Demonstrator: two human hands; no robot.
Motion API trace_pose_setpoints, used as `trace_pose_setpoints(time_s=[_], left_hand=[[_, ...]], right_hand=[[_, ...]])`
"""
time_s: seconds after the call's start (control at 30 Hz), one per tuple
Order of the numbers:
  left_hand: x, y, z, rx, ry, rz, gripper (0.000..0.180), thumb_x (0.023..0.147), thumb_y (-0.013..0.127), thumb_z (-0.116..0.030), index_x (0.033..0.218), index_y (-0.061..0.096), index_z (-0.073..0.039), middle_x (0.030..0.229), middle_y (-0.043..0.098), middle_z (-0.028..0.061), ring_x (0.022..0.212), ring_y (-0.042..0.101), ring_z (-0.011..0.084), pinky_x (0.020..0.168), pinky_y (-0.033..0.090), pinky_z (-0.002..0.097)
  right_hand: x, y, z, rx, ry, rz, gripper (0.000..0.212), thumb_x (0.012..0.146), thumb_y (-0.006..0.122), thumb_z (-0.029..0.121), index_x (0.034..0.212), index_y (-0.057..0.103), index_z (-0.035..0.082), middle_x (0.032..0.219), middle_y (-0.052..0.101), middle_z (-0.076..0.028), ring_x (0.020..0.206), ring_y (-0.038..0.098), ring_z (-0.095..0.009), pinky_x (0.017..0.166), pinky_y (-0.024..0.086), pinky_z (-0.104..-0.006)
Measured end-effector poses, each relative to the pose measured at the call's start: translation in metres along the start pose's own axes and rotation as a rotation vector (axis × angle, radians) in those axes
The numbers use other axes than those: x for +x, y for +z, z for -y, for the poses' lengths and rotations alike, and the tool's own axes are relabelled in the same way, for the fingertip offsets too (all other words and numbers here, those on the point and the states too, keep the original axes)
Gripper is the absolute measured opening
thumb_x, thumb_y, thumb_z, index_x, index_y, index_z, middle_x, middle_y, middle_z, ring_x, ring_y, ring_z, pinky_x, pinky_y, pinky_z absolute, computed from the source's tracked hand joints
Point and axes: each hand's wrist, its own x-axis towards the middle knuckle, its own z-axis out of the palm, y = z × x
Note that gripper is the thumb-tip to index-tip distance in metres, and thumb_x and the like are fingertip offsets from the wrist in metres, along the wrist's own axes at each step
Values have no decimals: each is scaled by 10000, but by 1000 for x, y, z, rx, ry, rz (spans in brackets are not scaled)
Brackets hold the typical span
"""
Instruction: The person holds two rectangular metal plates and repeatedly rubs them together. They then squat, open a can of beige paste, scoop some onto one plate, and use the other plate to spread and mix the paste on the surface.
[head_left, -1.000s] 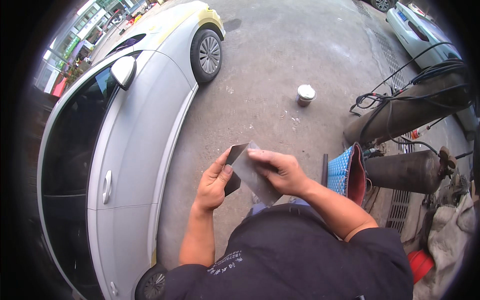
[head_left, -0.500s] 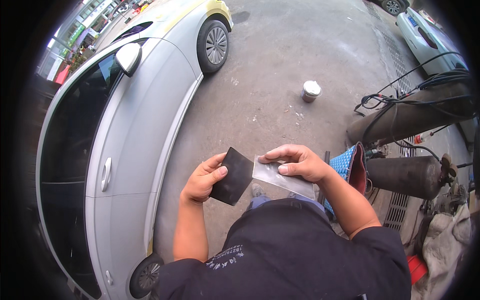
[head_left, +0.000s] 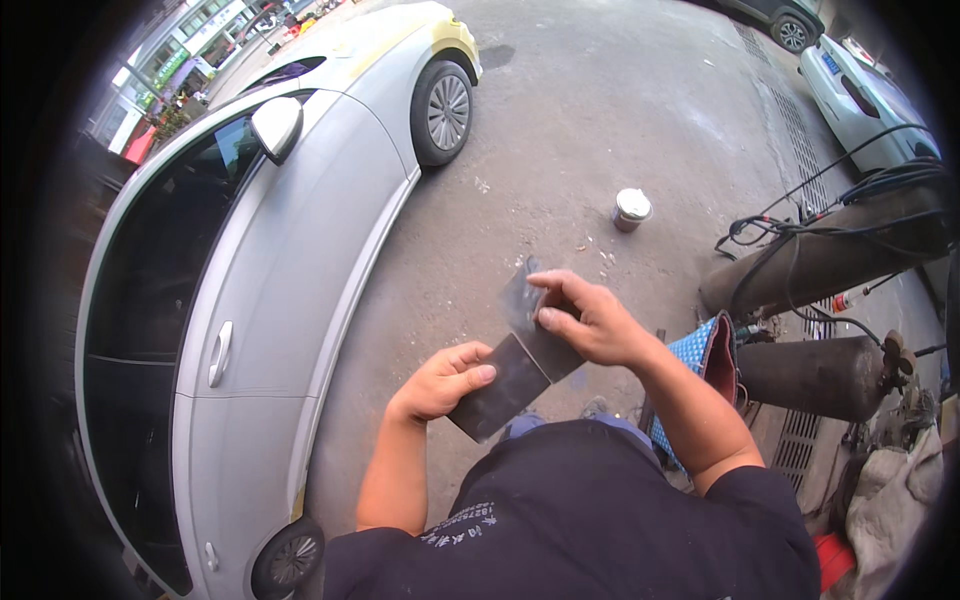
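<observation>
Left grip (head_left: 440,386) on dark sheet (head_left: 500,392), pale car (head_left: 290,230)

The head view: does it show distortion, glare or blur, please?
Head view: the car looks bowed and the corners go black; head view: the white tub lid looks nearly washed out; head view: the sheet in the right hand seems smeared at its far end.

6 o'clock: white characters (head_left: 462,522), digits on black shirt (head_left: 620,510) | 2 o'clock: blue plate (head_left: 830,63), pale car (head_left: 840,120), illegible | 10 o'clock: green building sign (head_left: 172,67), illegible
</observation>
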Motion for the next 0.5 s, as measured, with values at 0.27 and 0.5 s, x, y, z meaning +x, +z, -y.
trace_pose_setpoints(time_s=[0.27,0.5], left_hand=[[7,-6,-3,249,69,-137,227,991,567,-198,1127,606,-21,945,649,7,848,577,65,767,475,241],[2,-36,0,-43,246,-316,207,981,578,-158,1122,597,-9,957,663,28,845,606,81,769,509,255]], right_hand=[[-9,47,6,18,38,-138,383,884,665,72,1255,574,45,861,667,-83,759,641,-154,721,520,-301],[-26,58,-20,-4,80,-180,315,905,632,58,1216,596,28,834,659,-51,756,622,-113,710,506,-265]])
